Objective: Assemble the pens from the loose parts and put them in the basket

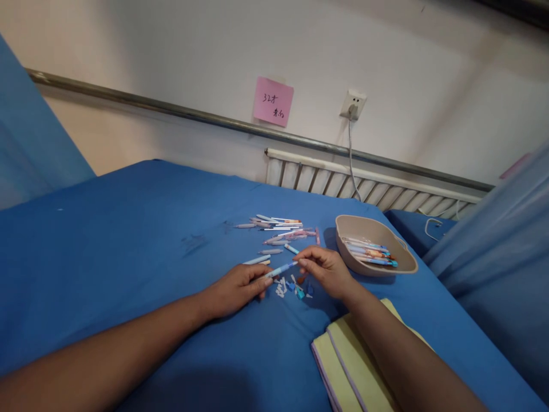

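Observation:
My left hand (238, 289) grips the barrel of a light blue pen (281, 269) between thumb and fingers. The pen slants up to the right, and my right hand (323, 272) pinches its far tip. Just below it, small white pieces (281, 287) and blue and teal pieces (300, 294) lie in a loose heap on the blue sheet (128, 240). Behind my hands are several loose pen parts: white and grey ones (281, 224), pink ones (300, 234) and a light blue one (257, 260) partly beside my left fingers.
A beige plastic basin (343, 252) at the right holds several pens (369, 253). A folded yellow cloth (349, 357) lies under my right forearm. Beyond the bed are a radiator (317, 177), a metal rail (193, 117) and a plugged-in socket (353, 105). Blue curtains (493, 240) hang at the sides.

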`<state>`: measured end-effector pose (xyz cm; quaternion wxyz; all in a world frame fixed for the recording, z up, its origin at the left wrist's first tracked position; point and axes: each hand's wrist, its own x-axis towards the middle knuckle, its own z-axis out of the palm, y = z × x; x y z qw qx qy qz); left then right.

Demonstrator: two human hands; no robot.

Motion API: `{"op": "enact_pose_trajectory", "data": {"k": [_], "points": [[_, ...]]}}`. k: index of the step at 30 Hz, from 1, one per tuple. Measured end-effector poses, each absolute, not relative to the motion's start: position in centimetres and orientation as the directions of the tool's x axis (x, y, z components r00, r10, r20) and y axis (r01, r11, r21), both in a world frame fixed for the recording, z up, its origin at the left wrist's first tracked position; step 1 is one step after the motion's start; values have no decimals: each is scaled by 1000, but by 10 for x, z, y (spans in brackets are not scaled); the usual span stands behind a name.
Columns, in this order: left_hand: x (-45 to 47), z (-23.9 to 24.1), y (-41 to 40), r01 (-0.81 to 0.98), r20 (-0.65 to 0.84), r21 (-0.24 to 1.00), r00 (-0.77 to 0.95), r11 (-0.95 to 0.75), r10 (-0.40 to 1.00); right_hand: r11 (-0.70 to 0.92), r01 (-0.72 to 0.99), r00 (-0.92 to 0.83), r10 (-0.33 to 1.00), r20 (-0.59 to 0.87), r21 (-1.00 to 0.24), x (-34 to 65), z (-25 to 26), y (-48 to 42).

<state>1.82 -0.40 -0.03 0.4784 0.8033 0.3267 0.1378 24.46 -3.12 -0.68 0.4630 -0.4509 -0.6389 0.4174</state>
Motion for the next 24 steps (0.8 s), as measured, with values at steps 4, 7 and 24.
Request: {"op": "enact_pose_trajectory", "data": {"k": [4, 7, 24], "points": [[18, -2, -4, 374, -94, 875, 755, -308, 649, 146, 21, -149, 979, 142, -989, 242, -11, -29], [17, -1, -5, 364, -88, 877, 763, -313, 641, 129, 4, -156, 980, 126, -992, 241, -11, -29], [17, -13, 2, 253, -121, 963, 710, -91, 694, 374, 502, -447, 884, 136, -780, 275, -23, -22]]}}
